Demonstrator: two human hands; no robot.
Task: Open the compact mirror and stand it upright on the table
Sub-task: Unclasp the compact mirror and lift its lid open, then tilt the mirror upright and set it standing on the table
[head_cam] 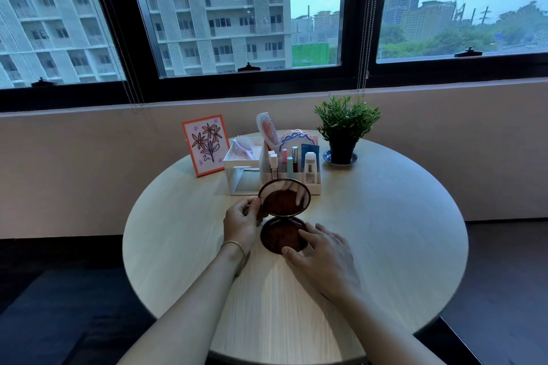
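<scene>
- Two bare hands work at frame centre on a round pale wood table (pixel 385 246), under a wide window.
- Left of centre, upper: framed flower card (pixel 205 144) stands at the table's far edge.
- Left hand (pixel 241 224), centre-left: fingers (pixel 252 205) pinched on the left rim of the raised lid; thumb and forefinger closed on it.
- Compact mirror (pixel 284 216), dead centre: already open. Upper half stands near upright and faces the camera; lower half lies flat on the table, hinge between them.
- Behind it, touching or just beside (cannot tell): white organiser (pixel 243 170) with comb, tubes, lipsticks.
- Right hand (pixel 321 255), centre-right: spread flat, fingers apart, tips resting on the right and near rim of the base, steadying rather than gripping.
- Upper right of the table: small potted plant (pixel 345 127) on a saucer.
- Step in hand, by my reading: opening done, setting the lid angle.
- Next move calls for checking that the hinge holds, then easing both hands off without tipping the lid.
</scene>
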